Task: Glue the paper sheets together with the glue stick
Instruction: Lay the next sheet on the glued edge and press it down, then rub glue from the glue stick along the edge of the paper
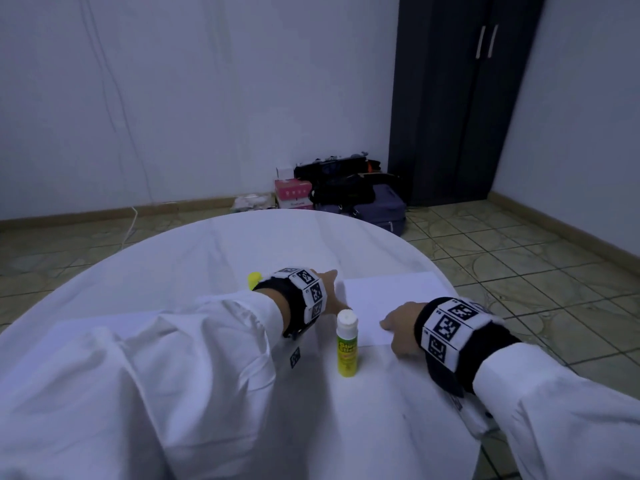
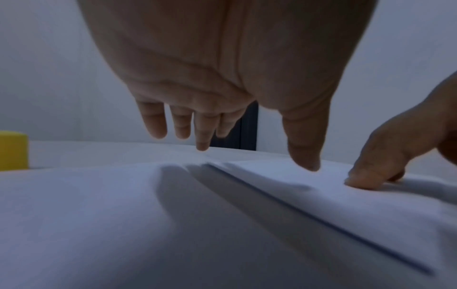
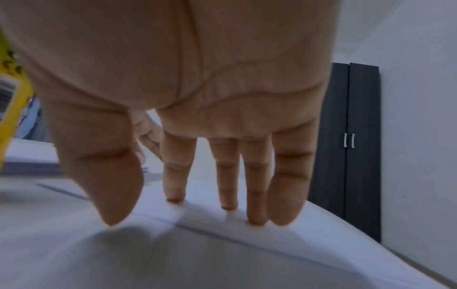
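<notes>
A white paper sheet [image 1: 391, 306] lies on the round table, right of centre. My left hand [image 1: 333, 284] reaches over its left edge with straight fingers; in the left wrist view the left hand [image 2: 254, 156] has its thumb tip on the paper sheet [image 2: 333, 211]. My right hand [image 1: 394, 325] rests on the near edge, and its straight fingertips [image 3: 256, 221] press the paper sheet [image 3: 222, 230] flat. The uncapped glue stick [image 1: 347, 344] stands upright between my wrists, held by neither hand. Its yellow cap [image 1: 254, 278] stands behind my left wrist.
The table [image 1: 242, 244] is covered with a white cloth and its edge curves close past the paper on the right. More paper [image 3: 32, 166] lies to the left, partly under my left sleeve. Bags and boxes [image 1: 339, 192] and a dark wardrobe [image 1: 460, 98] stand beyond.
</notes>
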`<action>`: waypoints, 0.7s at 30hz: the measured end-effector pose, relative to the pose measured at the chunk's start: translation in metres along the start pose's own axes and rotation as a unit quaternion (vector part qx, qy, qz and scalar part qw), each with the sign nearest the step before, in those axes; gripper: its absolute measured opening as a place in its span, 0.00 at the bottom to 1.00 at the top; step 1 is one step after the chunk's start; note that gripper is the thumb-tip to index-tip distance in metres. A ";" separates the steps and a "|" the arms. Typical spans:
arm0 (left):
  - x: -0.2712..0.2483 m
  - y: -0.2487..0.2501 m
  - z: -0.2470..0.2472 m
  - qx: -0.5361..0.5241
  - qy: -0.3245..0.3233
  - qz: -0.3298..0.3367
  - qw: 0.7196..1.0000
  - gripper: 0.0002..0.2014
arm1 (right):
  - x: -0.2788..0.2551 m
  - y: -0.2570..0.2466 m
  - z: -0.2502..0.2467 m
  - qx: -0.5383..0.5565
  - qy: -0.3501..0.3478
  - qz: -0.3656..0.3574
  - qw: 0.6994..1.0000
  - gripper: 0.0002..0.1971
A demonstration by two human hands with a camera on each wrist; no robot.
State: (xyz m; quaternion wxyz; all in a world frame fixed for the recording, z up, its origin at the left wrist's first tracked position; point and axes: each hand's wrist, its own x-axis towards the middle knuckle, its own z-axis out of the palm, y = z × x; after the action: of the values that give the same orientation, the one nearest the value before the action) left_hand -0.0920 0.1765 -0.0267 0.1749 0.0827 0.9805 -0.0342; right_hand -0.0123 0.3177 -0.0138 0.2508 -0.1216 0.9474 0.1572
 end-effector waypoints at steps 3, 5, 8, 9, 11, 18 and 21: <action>0.012 0.006 0.006 -0.026 -0.030 -0.017 0.999 0.63 | -0.003 0.004 -0.001 0.002 0.003 -0.005 1.000 0.24; 0.035 0.006 0.019 -0.011 -0.036 -0.024 0.999 0.72 | -0.003 0.007 -0.002 0.013 0.003 -0.008 1.000 0.25; 0.037 0.007 0.016 -0.007 -0.048 -0.010 0.999 0.72 | 0.003 0.007 -0.001 0.011 0.000 -0.001 1.000 0.24; 0.026 0.007 0.010 -0.007 -0.042 0.002 0.999 0.69 | 0.005 0.006 -0.001 0.011 0.006 -0.002 1.000 0.23; 0.021 0.006 0.008 -0.013 -0.022 0.018 1.000 0.64 | 0.006 0.005 -0.002 0.018 0.012 0.006 1.000 0.22; 0.016 -0.003 -0.001 -0.180 -0.013 0.070 0.981 0.57 | 0.009 0.005 0.002 0.049 0.024 0.015 0.998 0.22; 0.020 -0.011 -0.010 -0.375 -0.003 0.067 0.925 0.52 | 0.007 0.003 0.005 0.071 0.042 0.023 0.996 0.22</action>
State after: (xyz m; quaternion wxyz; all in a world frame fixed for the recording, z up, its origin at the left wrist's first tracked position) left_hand -0.1161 0.1700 -0.0236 0.1978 0.0760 0.9135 0.3474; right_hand -0.0172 0.3210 -0.0208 0.2153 -0.0880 0.9684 0.0896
